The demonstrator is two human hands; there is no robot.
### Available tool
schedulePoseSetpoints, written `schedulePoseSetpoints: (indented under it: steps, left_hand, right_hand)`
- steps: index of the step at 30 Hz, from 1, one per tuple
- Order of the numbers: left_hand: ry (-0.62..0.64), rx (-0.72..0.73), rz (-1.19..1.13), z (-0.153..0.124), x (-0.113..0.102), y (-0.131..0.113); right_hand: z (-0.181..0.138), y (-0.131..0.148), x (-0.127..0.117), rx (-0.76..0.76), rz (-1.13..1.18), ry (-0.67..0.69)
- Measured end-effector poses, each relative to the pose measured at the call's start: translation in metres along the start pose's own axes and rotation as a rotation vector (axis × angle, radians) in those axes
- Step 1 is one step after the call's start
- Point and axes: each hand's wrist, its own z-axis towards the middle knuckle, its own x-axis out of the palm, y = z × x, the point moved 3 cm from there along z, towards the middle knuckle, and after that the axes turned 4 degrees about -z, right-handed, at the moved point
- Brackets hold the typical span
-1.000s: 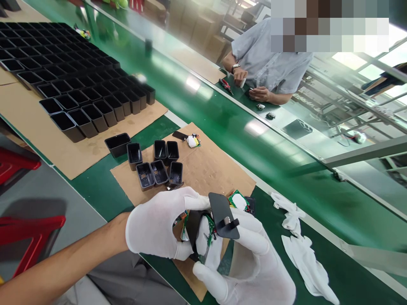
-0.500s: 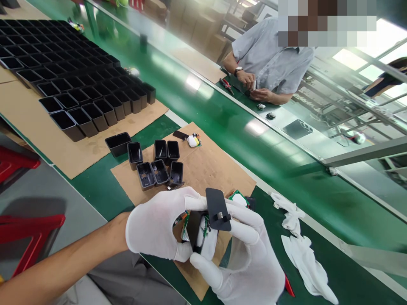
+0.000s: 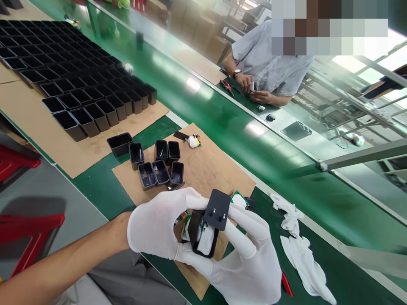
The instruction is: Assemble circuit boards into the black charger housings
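Observation:
Both my hands wear white gloves. My left hand (image 3: 159, 224) is closed around an open black plastic housing (image 3: 196, 228), thumb low and fingers along its far side. Inside the housing lies a white-wrapped insert (image 3: 206, 239), with a bit of green board showing. A black cover (image 3: 218, 207) with two metal plug pins sits tilted over the housing's upper end, leaving the lower part of the opening uncovered. My right hand (image 3: 254, 258) has its fingers at the cover's right edge and its thumb near the housing's bottom; the exact contact is partly hidden.
Several black housings (image 3: 160, 171) stand on cardboard (image 3: 210, 163) beyond my hands, near a small wired part (image 3: 193, 141). Many more fill the left (image 3: 85, 91). A green circuit board (image 3: 239, 200), white gloves (image 3: 305, 264) and a red-handled tool (image 3: 286, 284) lie rightward. A co-worker (image 3: 270, 63) sits opposite.
The white insert now sits down in the housing. The cover has turned, showing its two pins more plainly. My right thumb has moved off the insert to the housing's lower edge.

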Motion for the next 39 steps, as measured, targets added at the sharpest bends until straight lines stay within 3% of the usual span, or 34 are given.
schedulePoseSetpoints:
  steps: [5, 9, 12, 16, 19, 29, 33, 39]
  left_hand:
    - [-0.051, 0.034, -0.039, 0.001, 0.000, 0.003]
    - [-0.052, 0.021, 0.017, -0.002, 0.000, 0.004]
    - [-0.042, -0.021, 0.055, -0.004, 0.000, 0.004]
    - [-0.024, -0.060, 0.024, -0.003, 0.001, 0.003]
    - [0.011, -0.120, 0.021, -0.001, 0.004, 0.002]
    - [-0.031, -0.066, 0.146, -0.003, 0.008, -0.002]
    - [-0.023, -0.008, 0.230, -0.004, 0.010, -0.003]
    - [-0.012, -0.058, 0.293, -0.002, 0.015, -0.010]
  right_hand:
    - [-0.012, -0.002, -0.002, 0.012, -0.068, -0.101]
    - [-0.010, 0.000, 0.000, 0.081, 0.097, -0.084]
    - [-0.009, -0.002, 0.002, 0.283, 0.275, -0.092]
    - [-0.014, -0.011, 0.008, 0.682, 0.438, 0.053]
    - [-0.019, -0.016, 0.010, 0.814, 0.531, 0.062]
    - [-0.018, -0.016, 0.017, 0.930, 0.743, 0.172]
    - [-0.018, -0.019, 0.022, 0.965, 0.853, 0.136]
    - [-0.020, -0.015, 0.027, 0.969, 0.993, 0.029]
